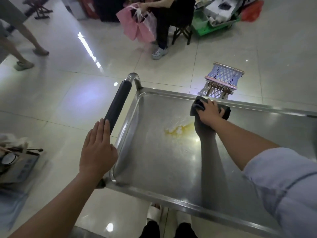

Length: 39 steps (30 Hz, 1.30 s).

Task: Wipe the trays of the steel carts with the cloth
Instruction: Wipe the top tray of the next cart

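Observation:
The steel cart's top tray (154, 160) fills the middle and right of the head view. A yellow and white spill (176, 130) lies on it near the middle. My right hand (210, 112) presses a dark grey cloth (197, 104) flat on the tray near its far rim, beyond the spill. My left hand (98, 150) hovers with straight fingers over the near end of the cart's black padded handle (118, 103) at the tray's left side; whether it touches the handle is unclear.
A small lattice stool (223, 79) stands on the tiled floor just beyond the tray. A seated person with pink bags (137, 26) is further back. Another person's legs (25, 48) are at the far left. A scale and bags (17, 162) sit left of the cart.

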Available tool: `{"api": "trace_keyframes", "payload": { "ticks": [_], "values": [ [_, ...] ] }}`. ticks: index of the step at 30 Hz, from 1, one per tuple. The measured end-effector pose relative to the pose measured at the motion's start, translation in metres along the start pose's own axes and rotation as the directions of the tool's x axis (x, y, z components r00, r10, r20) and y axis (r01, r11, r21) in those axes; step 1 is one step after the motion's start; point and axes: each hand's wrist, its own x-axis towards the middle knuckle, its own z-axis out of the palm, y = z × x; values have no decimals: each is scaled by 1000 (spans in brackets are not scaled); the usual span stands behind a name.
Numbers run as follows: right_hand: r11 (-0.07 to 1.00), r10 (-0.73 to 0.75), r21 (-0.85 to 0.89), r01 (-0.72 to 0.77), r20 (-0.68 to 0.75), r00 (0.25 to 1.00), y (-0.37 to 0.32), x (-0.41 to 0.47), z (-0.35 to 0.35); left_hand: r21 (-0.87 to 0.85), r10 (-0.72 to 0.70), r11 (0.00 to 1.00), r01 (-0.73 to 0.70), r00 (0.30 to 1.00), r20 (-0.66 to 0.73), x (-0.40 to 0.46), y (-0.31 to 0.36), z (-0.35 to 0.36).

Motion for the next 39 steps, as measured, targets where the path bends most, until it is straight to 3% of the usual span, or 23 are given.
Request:
{"api": "trace_keyframes", "payload": {
  "ticks": [8,20,25,28,31,35,39],
  "values": [
    [957,-266,-107,271,61,962,-4,-40,25,-12,-17,1000,17,1000,21,-17,-5,-3],
    [885,-415,-112,452,249,875,33,-242,92,-105,-35,994,43,996,78,-22,-10,-7],
    [866,-470,-69,494,222,854,47,-294,118,43,2,999,-5,998,61,-22,-10,-6],
    [863,-472,-83,499,220,854,50,-313,126,17,154,988,-154,988,-11,-39,8,-4],
    [869,-472,-72,489,175,864,50,-328,130,-138,335,940,-312,922,194,-77,44,24],
    [863,-471,-114,492,170,866,52,-332,133,-287,156,957,-50,920,360,-99,57,75],
    [867,-456,-144,476,154,877,57,-327,134,-395,-60,898,193,943,326,-102,65,86]
  ]
}}
